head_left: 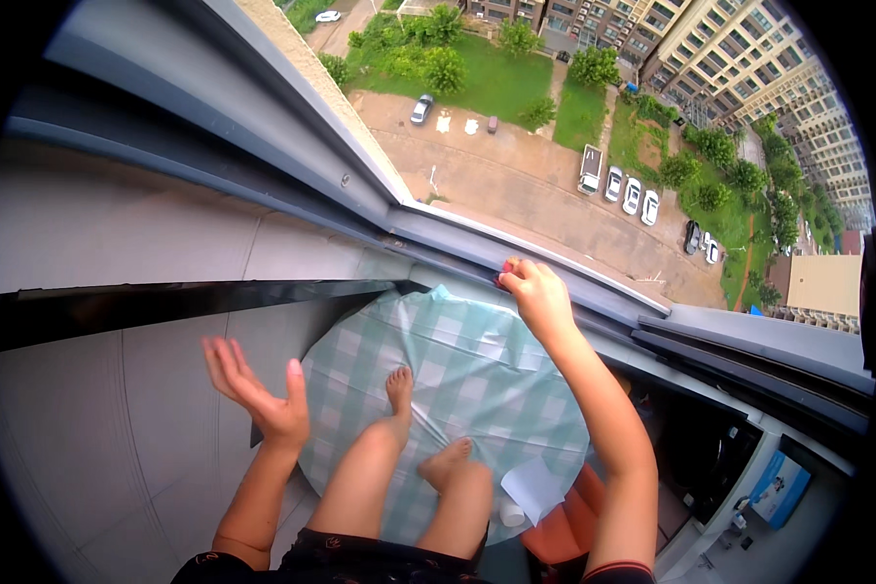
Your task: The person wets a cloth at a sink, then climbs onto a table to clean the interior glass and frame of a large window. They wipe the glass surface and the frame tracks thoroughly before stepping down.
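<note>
My right hand [540, 297] is clenched on a small pink-red cloth [505, 268] pressed against the grey metal window-frame rail [477, 238]. My left hand [263, 389] hangs open and empty beside the pale wall [117, 409]. Standing barefoot on the round worktop with its green-checked plastic cover [457, 350], I judge short, firm strokes safest, weight kept centred.

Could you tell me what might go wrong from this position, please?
1. The person stands barefoot on a round table covered by a checked cloth; a foot could slip on it.
2. The right hand presses a small red thing at the window frame high above the street; leaning further risks lost balance.
3. The left hand is open in the air, gripping nothing for support.
</note>
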Demonstrator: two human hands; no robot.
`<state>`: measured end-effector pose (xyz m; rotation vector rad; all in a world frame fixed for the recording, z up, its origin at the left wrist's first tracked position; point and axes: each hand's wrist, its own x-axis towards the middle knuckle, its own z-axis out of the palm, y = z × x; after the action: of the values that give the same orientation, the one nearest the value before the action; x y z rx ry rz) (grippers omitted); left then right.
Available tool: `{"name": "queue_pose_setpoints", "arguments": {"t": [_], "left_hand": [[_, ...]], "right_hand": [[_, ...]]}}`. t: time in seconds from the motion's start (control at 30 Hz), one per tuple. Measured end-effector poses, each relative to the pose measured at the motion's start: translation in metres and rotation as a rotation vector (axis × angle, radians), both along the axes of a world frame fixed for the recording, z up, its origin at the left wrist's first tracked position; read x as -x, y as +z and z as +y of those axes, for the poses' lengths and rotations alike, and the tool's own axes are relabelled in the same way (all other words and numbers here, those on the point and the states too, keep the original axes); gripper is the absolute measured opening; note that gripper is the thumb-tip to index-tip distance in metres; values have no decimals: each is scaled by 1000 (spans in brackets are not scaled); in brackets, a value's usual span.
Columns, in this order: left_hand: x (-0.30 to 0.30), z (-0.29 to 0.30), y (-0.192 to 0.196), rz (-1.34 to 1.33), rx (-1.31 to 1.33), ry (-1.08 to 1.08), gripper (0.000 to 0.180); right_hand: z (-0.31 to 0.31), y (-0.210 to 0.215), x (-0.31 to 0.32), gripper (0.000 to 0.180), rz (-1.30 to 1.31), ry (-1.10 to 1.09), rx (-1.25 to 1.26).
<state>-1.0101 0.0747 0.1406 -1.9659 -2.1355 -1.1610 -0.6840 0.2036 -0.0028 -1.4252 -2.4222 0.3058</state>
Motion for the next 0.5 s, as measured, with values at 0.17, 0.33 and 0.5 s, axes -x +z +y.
{"name": "queue_pose_setpoints", "arguments": {"t": [0.17, 0.33, 0.5], "left_hand": [[38, 7, 82, 23, -130, 149, 80], [20, 34, 105, -36, -104, 25, 79], [18, 32, 110, -118, -9, -37, 80]], "right_hand": [[17, -15, 93, 8, 186, -137, -138], [35, -34, 205, 8, 369, -396, -218], [23, -11, 151, 16, 153, -92, -155]]}}
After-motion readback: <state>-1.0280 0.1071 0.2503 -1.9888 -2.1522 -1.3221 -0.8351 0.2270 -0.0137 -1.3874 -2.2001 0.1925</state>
